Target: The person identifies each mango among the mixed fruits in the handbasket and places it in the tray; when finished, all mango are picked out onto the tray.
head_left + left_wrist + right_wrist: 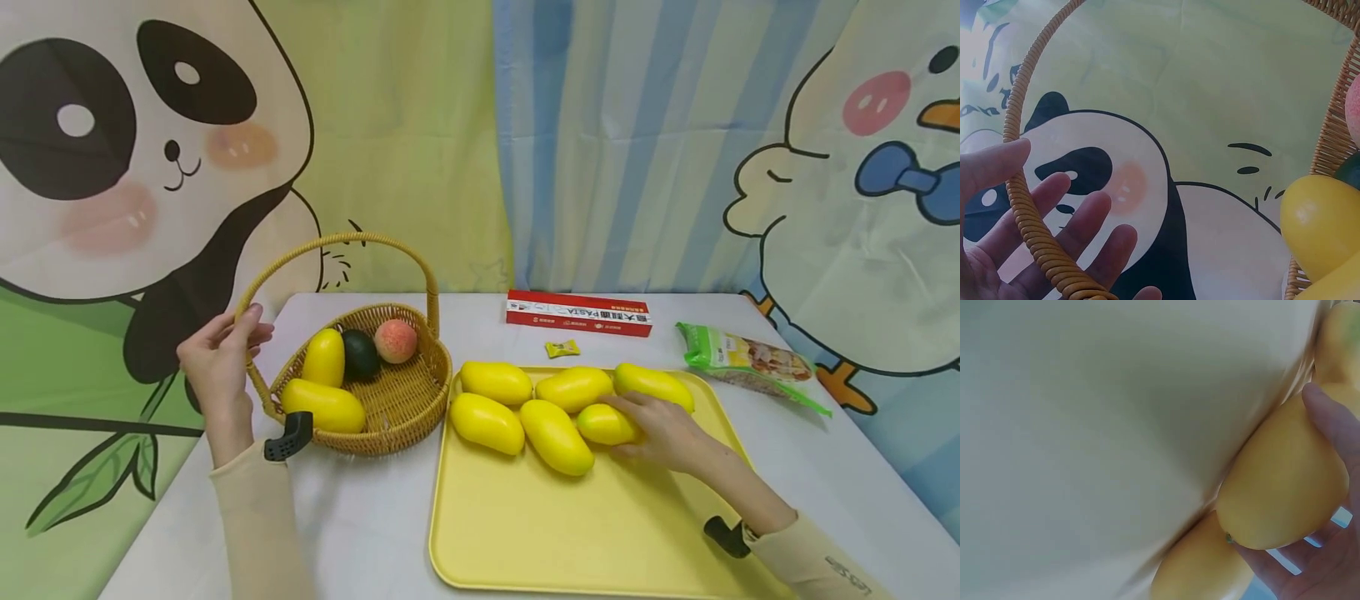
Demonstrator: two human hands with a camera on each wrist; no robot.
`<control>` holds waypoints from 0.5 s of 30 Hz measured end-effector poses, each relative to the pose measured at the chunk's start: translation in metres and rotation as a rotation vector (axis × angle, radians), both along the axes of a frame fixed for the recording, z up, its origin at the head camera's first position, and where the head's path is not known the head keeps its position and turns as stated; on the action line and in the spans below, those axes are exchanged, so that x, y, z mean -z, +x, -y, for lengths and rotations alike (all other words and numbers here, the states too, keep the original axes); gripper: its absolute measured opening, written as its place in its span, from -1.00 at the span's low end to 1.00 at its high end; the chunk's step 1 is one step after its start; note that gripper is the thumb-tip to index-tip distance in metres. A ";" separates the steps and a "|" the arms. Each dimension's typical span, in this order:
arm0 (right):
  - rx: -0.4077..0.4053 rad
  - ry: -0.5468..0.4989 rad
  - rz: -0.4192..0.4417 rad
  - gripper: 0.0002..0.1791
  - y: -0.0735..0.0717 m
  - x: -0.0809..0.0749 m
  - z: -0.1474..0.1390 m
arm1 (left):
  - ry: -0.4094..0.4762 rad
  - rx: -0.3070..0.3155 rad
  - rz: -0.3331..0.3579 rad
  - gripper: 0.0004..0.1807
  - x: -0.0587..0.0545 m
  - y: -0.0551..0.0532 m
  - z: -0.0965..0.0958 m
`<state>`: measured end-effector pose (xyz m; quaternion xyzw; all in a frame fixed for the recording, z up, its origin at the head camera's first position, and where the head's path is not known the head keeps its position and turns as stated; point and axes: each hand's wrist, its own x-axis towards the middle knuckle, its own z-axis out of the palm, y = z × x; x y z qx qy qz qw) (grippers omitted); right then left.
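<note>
My left hand (225, 354) is at the near side of the wicker basket's handle (1016, 200), its thumb and loosely spread fingers on either side of the cane. Inside the basket (401, 408) lie two yellow mangoes (322, 406), a dark green avocado (361, 356) and a pink peach (395, 341). Over the yellow tray (540, 533), my right hand (660, 429) grips a mango (1285, 481) between thumb and fingers; its green stem end shows in the right wrist view. Several other mangoes (558, 437) lie around it in two rows along the tray's far part.
Behind the tray lie a red pasta box (577, 314) and a small yellow wrapped sweet (562, 348). A green food packet (757, 362) lies at the back right. Printed curtains (645, 167) hang behind the white table (360, 533).
</note>
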<state>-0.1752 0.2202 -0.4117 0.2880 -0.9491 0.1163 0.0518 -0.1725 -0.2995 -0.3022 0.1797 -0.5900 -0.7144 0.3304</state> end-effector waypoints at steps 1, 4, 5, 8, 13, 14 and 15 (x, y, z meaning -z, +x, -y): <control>0.000 0.001 0.003 -0.22 0.000 0.000 0.000 | 0.001 0.001 -0.002 -0.64 0.000 0.000 0.000; 0.007 -0.004 0.022 -0.21 0.002 -0.001 0.000 | 0.001 0.003 -0.007 -0.66 0.001 0.000 0.000; 0.006 -0.006 0.027 -0.21 0.002 -0.002 -0.001 | 0.002 0.004 -0.009 -0.66 0.001 0.000 0.000; 0.000 -0.017 0.029 -0.24 0.003 -0.003 -0.001 | 0.002 0.007 -0.013 -0.65 0.002 -0.001 0.000; -0.045 -0.042 -0.012 -0.29 0.000 -0.009 0.000 | 0.024 0.006 -0.011 -0.62 0.002 -0.002 0.001; -0.055 -0.048 -0.026 -0.30 -0.001 -0.010 0.001 | 0.027 0.006 -0.011 -0.62 0.002 -0.002 0.002; -0.063 -0.051 -0.034 -0.30 -0.002 -0.012 0.002 | 0.029 0.007 -0.012 -0.62 0.002 -0.002 0.002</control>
